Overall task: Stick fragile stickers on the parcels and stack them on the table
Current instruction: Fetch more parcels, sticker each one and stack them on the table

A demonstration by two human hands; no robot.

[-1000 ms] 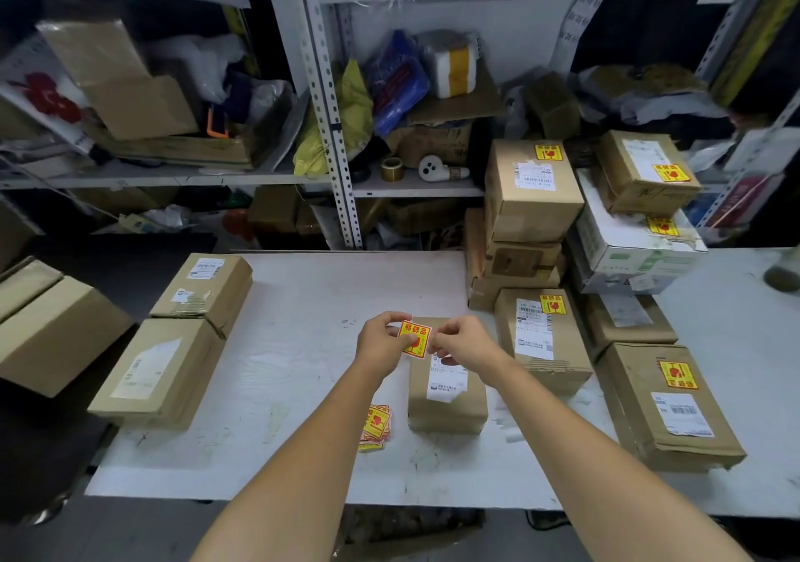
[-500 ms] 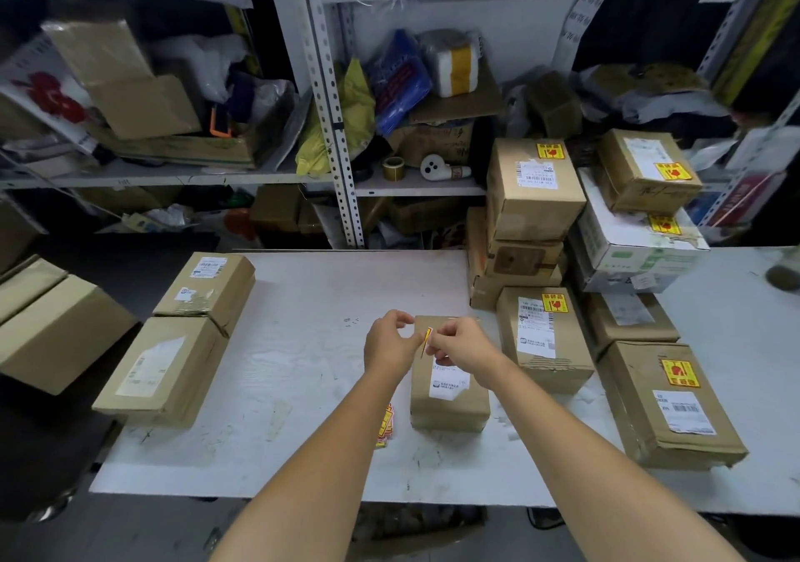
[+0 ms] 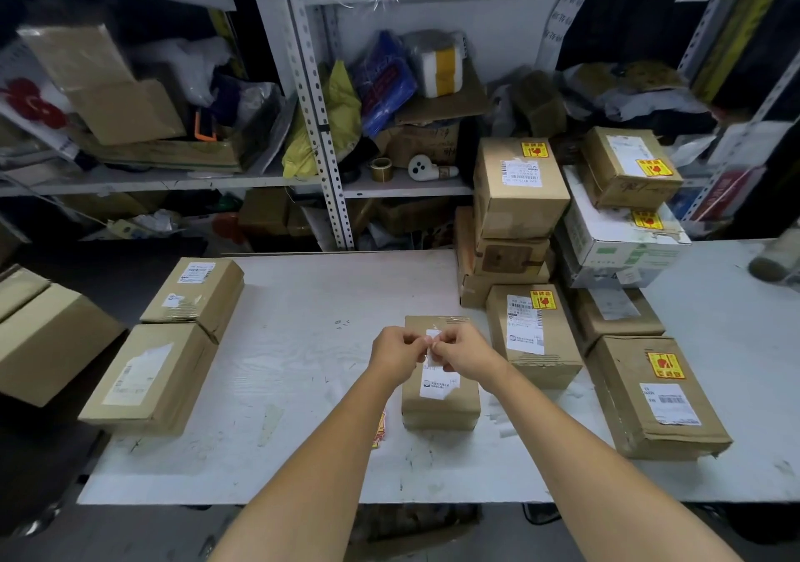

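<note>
Left hand (image 3: 396, 351): fingers curled, pinching the sticker (image 3: 433, 338) at its left edge.
Right hand (image 3: 465, 351): pinching its right edge.
Sticker: white side showing, held just over the parcel (image 3: 439, 401).
Parcel: flat on the table (image 3: 281, 366), spare stickers (image 3: 380, 429) beside it.

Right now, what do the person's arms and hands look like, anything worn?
Nothing worn shows. The left hand and right hand have no gloves, rings or watch, and both forearms run bare, sleeveless, to the picture's bottom edge.
</note>
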